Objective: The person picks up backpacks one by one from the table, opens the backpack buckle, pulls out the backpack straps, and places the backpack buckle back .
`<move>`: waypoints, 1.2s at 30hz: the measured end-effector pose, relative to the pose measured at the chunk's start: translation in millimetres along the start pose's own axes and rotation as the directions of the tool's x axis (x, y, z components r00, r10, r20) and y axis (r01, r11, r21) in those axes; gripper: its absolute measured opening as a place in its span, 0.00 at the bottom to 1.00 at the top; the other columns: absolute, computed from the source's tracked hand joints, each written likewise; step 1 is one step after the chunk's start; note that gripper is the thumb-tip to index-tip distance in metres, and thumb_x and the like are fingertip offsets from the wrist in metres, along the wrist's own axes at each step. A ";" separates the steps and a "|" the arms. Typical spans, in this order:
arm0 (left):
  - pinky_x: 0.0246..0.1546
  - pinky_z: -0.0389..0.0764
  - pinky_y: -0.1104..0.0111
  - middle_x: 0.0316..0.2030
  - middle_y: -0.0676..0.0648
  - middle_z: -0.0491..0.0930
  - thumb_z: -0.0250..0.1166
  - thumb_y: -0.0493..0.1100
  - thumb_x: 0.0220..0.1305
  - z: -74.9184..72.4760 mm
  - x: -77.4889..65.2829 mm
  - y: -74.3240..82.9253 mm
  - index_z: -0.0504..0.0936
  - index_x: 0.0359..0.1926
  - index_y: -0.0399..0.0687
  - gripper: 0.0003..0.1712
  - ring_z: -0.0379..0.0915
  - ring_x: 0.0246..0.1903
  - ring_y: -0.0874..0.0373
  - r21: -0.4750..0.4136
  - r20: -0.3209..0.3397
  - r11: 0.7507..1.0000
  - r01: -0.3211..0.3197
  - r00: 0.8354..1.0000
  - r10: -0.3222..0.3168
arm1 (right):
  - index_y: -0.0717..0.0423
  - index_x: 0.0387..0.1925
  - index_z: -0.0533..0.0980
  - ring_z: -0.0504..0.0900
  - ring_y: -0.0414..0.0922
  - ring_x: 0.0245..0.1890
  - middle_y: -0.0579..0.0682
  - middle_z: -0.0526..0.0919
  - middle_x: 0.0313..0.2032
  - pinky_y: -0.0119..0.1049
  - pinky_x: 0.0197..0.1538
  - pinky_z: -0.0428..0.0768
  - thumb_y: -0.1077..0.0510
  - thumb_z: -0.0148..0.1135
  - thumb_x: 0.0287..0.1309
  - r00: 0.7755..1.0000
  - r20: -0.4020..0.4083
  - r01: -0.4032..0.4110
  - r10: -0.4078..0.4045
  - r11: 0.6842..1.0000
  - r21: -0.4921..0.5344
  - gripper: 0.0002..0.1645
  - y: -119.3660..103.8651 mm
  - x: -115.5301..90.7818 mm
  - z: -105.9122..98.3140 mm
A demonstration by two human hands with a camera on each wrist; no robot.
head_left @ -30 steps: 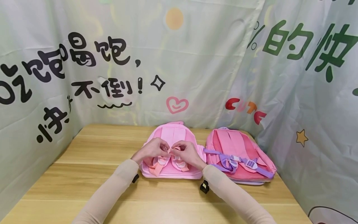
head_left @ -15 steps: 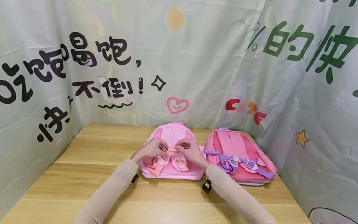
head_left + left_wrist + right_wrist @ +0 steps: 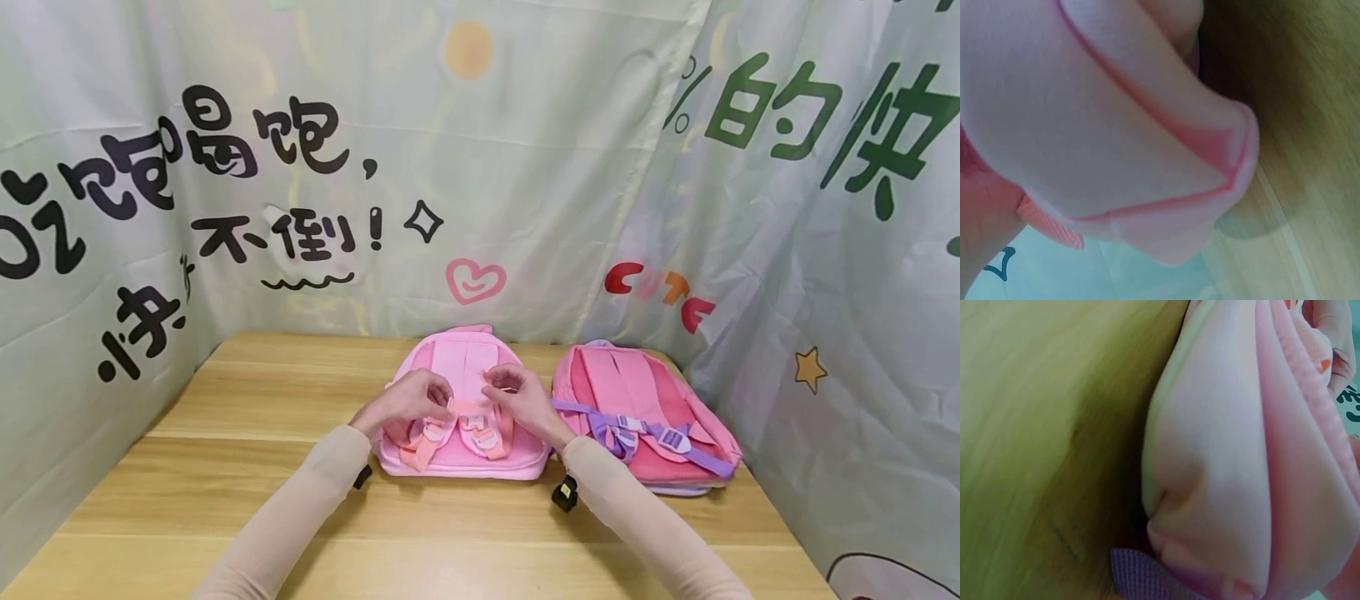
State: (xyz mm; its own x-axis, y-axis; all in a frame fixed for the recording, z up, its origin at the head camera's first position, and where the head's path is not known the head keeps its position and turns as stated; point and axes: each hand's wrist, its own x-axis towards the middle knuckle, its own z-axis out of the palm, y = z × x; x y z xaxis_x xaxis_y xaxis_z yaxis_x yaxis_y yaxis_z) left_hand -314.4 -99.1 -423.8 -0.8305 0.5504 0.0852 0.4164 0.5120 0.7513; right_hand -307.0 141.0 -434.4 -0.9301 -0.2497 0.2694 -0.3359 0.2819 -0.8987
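Note:
A light pink backpack lies on the table with its back panel and shoulder straps up. Over its middle, my left hand pinches part of an orange-pink strap that runs across the bag. To the right, my right hand has thumb and forefinger together on a small orange-pink strap end, mostly hidden by the fingers. Below the hands lie white buckles with loose orange webbing. Both wrist views are filled mainly by the bag's pink side fabric, and the hands' grip barely shows there.
A darker pink backpack with purple straps lies close on the right. A purple strap also shows in the right wrist view. Wooden tabletop extends left and in front. Printed curtains stand behind and at both sides.
My right hand has drawn away to the right and slightly up, widening the gap between the hands and baring the strap across the bag. My left hand stays nearly in place.

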 end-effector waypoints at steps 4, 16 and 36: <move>0.35 0.77 0.68 0.24 0.52 0.81 0.75 0.37 0.50 0.2 0.5 -0.9 0.83 0.30 0.46 0.08 0.76 0.28 0.61 -0.002 -0.003 1.000 0.003 1.000 -0.003 | 0.59 0.55 0.77 0.85 0.42 0.39 0.56 0.85 0.41 0.32 0.45 0.82 0.62 0.70 0.55 0.997 0.009 0.080 -0.079 0.996 -0.034 0.24 4.8 0.0 -1.9; 0.37 0.77 0.67 0.25 0.52 0.81 0.75 0.38 0.50 -0.5 -0.1 -0.2 0.84 0.32 0.46 0.09 0.76 0.29 0.60 -0.013 -0.002 1.000 0.018 1.000 -0.018 | 0.54 0.54 0.79 0.85 0.50 0.45 0.55 0.83 0.49 0.40 0.47 0.82 0.63 0.68 0.57 0.998 0.061 0.004 0.007 0.983 -0.183 0.21 4.9 -1.9 -3.7; 0.38 0.77 0.67 0.25 0.55 0.82 0.76 0.42 0.52 3.7 1.5 -3.6 0.84 0.30 0.50 0.08 0.77 0.29 0.61 0.030 -0.036 0.999 0.022 0.999 -0.021 | 0.51 0.39 0.85 0.83 0.40 0.38 0.47 0.87 0.42 0.39 0.47 0.80 0.57 0.68 0.57 0.996 0.088 0.046 -0.020 0.952 -0.304 0.07 4.4 -6.0 2.4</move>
State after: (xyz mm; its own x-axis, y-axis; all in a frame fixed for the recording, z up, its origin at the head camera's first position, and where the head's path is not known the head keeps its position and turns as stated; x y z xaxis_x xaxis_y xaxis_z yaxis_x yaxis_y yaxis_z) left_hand -315.8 -97.7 -428.8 -0.8519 0.5155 0.0927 0.4086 0.5434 0.7333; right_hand -302.5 141.6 -440.8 -0.9063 -0.3363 0.2559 -0.4078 0.5380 -0.7377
